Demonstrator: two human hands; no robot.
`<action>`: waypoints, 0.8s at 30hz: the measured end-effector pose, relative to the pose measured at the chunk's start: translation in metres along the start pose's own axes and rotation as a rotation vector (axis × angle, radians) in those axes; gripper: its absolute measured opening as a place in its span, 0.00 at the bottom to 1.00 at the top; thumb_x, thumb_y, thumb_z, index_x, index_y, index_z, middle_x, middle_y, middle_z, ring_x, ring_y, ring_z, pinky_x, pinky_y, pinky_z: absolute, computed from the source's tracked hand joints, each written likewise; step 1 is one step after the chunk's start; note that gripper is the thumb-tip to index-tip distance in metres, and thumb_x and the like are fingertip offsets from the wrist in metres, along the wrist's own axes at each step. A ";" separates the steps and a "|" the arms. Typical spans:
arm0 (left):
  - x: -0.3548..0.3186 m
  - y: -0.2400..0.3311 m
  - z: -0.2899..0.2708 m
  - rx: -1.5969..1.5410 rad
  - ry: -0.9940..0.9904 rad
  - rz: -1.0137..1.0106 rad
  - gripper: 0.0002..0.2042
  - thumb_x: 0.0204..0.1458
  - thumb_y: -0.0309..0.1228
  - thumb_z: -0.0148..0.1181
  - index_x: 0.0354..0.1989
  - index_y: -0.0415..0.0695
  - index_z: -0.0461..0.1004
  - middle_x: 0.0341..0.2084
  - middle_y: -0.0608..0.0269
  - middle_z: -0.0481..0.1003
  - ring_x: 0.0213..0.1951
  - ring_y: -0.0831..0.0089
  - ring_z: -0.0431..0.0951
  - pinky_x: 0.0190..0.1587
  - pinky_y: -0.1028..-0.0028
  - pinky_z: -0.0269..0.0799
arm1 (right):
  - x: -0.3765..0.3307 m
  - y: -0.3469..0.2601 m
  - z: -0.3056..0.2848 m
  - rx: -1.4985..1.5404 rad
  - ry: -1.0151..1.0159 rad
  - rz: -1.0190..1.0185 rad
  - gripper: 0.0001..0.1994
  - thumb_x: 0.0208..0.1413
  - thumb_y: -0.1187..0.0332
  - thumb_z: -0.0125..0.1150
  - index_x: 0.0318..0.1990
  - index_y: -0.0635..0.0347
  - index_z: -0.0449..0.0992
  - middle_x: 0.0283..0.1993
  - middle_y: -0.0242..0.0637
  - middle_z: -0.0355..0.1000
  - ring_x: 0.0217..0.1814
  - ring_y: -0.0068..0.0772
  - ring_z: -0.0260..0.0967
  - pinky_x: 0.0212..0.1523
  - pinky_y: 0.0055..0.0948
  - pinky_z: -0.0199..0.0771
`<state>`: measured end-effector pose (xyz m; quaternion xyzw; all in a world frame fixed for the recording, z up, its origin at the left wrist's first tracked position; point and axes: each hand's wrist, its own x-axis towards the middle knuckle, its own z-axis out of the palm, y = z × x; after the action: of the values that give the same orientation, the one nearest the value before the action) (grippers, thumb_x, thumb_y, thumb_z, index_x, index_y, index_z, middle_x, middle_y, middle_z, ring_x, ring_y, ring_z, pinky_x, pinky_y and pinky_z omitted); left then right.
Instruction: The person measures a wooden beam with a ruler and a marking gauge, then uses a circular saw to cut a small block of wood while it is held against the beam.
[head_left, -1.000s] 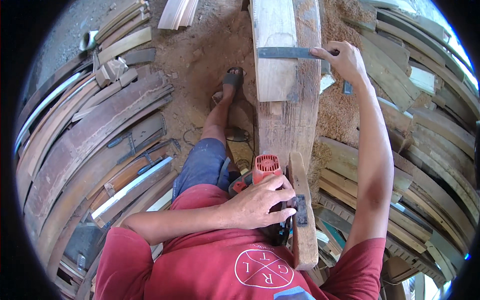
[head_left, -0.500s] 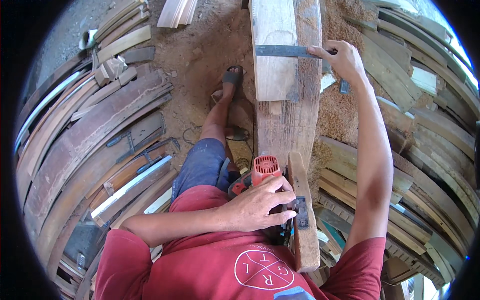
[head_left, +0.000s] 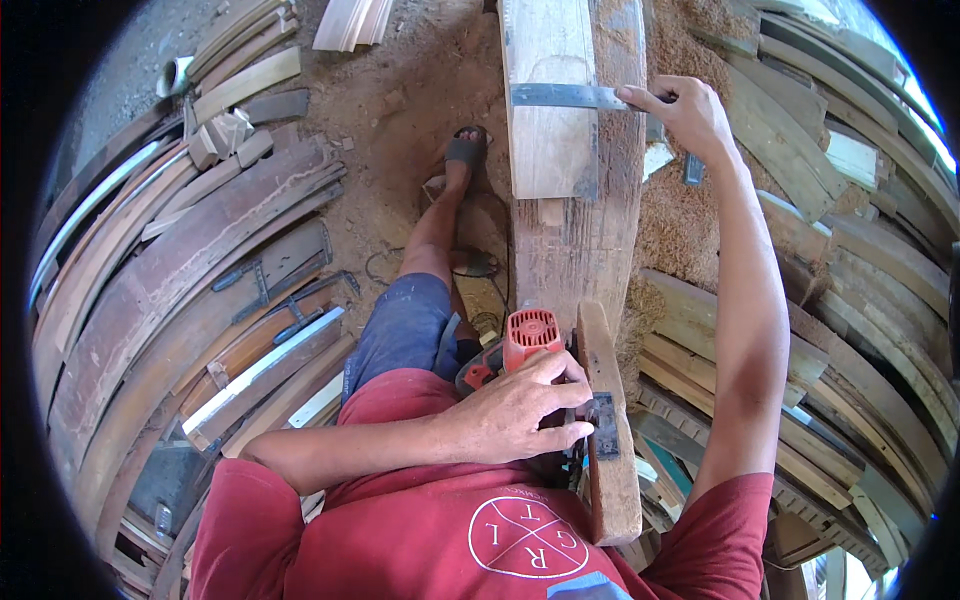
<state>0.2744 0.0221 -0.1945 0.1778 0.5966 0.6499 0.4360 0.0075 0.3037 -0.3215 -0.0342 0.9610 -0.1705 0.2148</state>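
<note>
Closest in, the left hand (head_left: 520,415) is curled over a red power tool (head_left: 528,340), fingers pressing a dark metal plate (head_left: 604,425) on a narrow wooden piece (head_left: 608,430). Beyond it runs a long timber beam (head_left: 580,250). Farther out, the right hand (head_left: 685,115) pinches the end of a flat metal blade (head_left: 565,96) lying across a pale plank (head_left: 548,120).

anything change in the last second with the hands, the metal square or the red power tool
Almost nothing. The right hand still pinches the metal square laid across the pale plank, perhaps shifted a touch. The left hand stays on the red power tool beside the upright board. The sandalled foot has not moved.
</note>
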 end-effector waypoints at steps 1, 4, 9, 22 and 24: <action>0.000 0.000 0.000 -0.001 0.000 -0.001 0.17 0.63 0.40 0.63 0.48 0.37 0.75 0.51 0.49 0.67 0.59 0.51 0.69 0.64 0.56 0.64 | 0.000 0.000 0.000 -0.008 -0.001 -0.013 0.38 0.50 0.25 0.65 0.24 0.59 0.81 0.19 0.38 0.72 0.25 0.36 0.73 0.35 0.41 0.75; 0.000 0.000 0.000 0.010 -0.007 -0.003 0.17 0.63 0.40 0.63 0.48 0.37 0.75 0.51 0.49 0.67 0.60 0.51 0.68 0.65 0.56 0.64 | 0.001 -0.002 0.000 -0.030 -0.012 -0.014 0.38 0.50 0.25 0.65 0.24 0.59 0.81 0.19 0.38 0.72 0.25 0.36 0.73 0.35 0.41 0.75; 0.001 0.000 -0.001 0.074 0.031 0.035 0.20 0.63 0.43 0.63 0.50 0.35 0.77 0.49 0.49 0.69 0.56 0.53 0.70 0.62 0.56 0.68 | 0.002 0.003 0.004 -0.031 -0.009 0.002 0.38 0.49 0.25 0.65 0.25 0.59 0.82 0.19 0.39 0.72 0.26 0.36 0.74 0.35 0.41 0.76; 0.003 0.000 0.001 0.015 0.033 0.023 0.19 0.63 0.42 0.63 0.48 0.36 0.75 0.49 0.51 0.68 0.56 0.53 0.70 0.61 0.57 0.69 | 0.005 0.003 0.007 -0.035 0.020 -0.049 0.40 0.48 0.22 0.63 0.23 0.59 0.80 0.18 0.39 0.71 0.25 0.37 0.74 0.35 0.42 0.75; 0.001 -0.001 0.002 0.028 0.038 0.035 0.19 0.63 0.42 0.63 0.48 0.36 0.75 0.49 0.50 0.68 0.55 0.53 0.70 0.61 0.57 0.68 | 0.004 0.001 0.007 -0.035 0.024 -0.048 0.40 0.48 0.22 0.63 0.22 0.59 0.79 0.18 0.39 0.71 0.25 0.37 0.73 0.34 0.42 0.75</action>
<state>0.2755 0.0239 -0.1955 0.1820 0.6104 0.6524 0.4106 0.0068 0.3022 -0.3299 -0.0591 0.9652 -0.1595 0.1986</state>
